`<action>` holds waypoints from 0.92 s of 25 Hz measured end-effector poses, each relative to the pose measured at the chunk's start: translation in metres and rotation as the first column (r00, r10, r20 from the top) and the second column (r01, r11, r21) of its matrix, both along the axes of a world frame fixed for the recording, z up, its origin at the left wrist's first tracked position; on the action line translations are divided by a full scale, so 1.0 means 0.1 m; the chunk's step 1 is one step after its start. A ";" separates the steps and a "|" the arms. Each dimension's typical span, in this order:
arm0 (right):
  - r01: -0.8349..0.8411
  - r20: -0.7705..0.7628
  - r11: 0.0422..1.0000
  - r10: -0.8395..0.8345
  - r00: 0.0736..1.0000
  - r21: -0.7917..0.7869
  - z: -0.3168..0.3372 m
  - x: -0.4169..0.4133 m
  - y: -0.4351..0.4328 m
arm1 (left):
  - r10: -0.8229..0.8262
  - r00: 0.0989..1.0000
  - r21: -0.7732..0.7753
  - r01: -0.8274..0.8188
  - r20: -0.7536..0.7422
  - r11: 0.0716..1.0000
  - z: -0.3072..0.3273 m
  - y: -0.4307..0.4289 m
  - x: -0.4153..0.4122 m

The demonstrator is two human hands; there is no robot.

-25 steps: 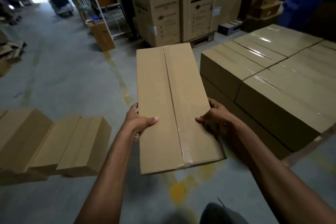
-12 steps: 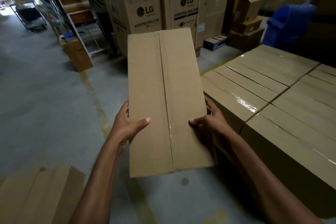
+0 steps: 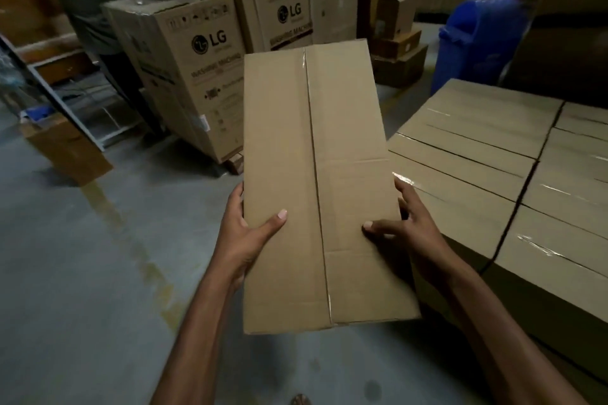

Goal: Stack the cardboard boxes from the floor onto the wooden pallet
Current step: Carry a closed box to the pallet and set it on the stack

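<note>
I hold a long flat cardboard box (image 3: 316, 181) lengthwise in front of me, its taped seam running away from me. My left hand (image 3: 243, 233) grips its left edge with the thumb on top. My right hand (image 3: 408, 227) grips the right edge, thumb on top too. Just to the right lies the stack of matching boxes (image 3: 493, 154), several side by side with a level top. The held box hangs a little above and left of that stack. The pallet under the stack is hidden.
Tall LG washing machine cartons (image 3: 194, 76) stand straight ahead. A person (image 3: 85, 3) stands at the back left by metal shelving (image 3: 65, 102). A small brown box (image 3: 65, 148) sits on the floor at left. A blue bin (image 3: 477, 39) stands behind the stack.
I have walked closer to the stack with the box. The boxes on the floor at left have dropped out of view, and the LG cartons loom nearer.
</note>
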State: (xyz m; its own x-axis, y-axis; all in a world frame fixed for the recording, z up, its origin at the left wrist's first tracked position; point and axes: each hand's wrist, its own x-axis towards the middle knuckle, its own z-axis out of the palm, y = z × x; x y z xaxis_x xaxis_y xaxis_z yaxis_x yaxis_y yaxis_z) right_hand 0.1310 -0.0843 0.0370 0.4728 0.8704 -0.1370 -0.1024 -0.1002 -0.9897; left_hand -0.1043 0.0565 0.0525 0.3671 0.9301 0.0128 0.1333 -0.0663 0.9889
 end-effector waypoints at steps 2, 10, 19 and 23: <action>0.083 -0.003 0.997 -0.083 0.997 0.004 0.06 -0.03 0.27 | -0.083 0.996 -0.009 0.082 -0.028 0.997 0.10 0.42 0.07; 0.314 -0.001 0.949 -0.314 0.949 0.002 0.15 0.34 1.01 | -0.353 0.929 -0.011 0.354 -0.110 0.935 0.37 1.74 0.86; 0.546 -0.074 0.838 -0.545 0.835 -0.001 0.12 1.37 1.84 | -0.569 0.804 0.009 0.579 -0.172 0.815 0.41 2.95 2.44; 0.614 -0.131 0.789 -0.611 0.781 -0.016 0.25 1.81 2.28 | -0.573 0.802 -0.038 0.575 -0.172 0.817 0.47 3.39 2.95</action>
